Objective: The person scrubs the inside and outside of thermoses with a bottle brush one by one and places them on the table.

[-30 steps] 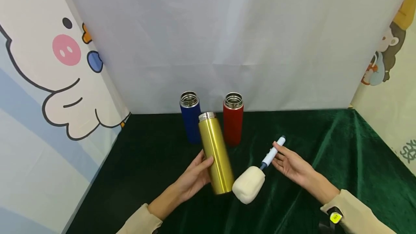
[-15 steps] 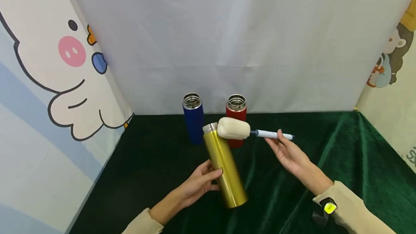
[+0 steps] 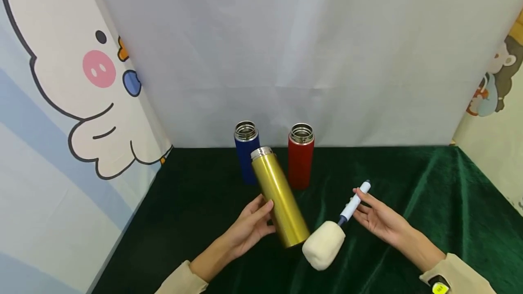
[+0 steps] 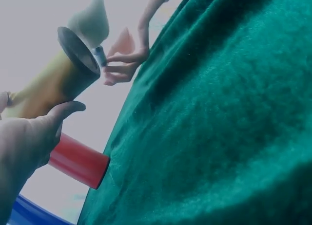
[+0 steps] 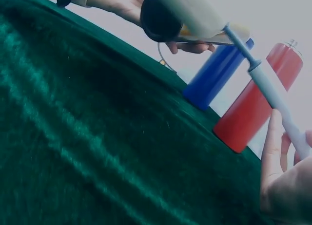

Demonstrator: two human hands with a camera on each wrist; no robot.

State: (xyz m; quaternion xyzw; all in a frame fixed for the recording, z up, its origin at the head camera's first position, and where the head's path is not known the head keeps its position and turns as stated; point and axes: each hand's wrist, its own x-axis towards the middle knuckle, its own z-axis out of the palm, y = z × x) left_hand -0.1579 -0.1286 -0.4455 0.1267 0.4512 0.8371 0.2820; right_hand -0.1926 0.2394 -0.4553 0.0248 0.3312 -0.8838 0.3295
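Note:
My left hand [image 3: 249,228] grips a yellow metal bottle [image 3: 279,198] round its middle, tilted with its bare steel neck up and to the left. In the left wrist view the bottle's dark base [image 4: 78,52] faces outward. My right hand [image 3: 382,221] pinches the light blue handle [image 3: 354,203] of a bottle brush with thumb and fingers. The brush's cream sponge head [image 3: 324,245] hangs low, near the bottle's base; whether they touch I cannot tell. In the right wrist view the brush [image 5: 273,88] slants across the hand's front.
Behind the yellow bottle a blue bottle [image 3: 246,153] and a red bottle [image 3: 301,162] stand upright, lidless. A dark green velvet cloth [image 3: 196,185] covers the table. A pale curtain [image 3: 286,49] rises behind, with cartoon-printed sheets [image 3: 53,117] at the sides.
Half a second ago the sponge head was up beside the yellow bottle's neck; now it has swung down near the base. Both hands keep their holds. The head view has shifted slightly.

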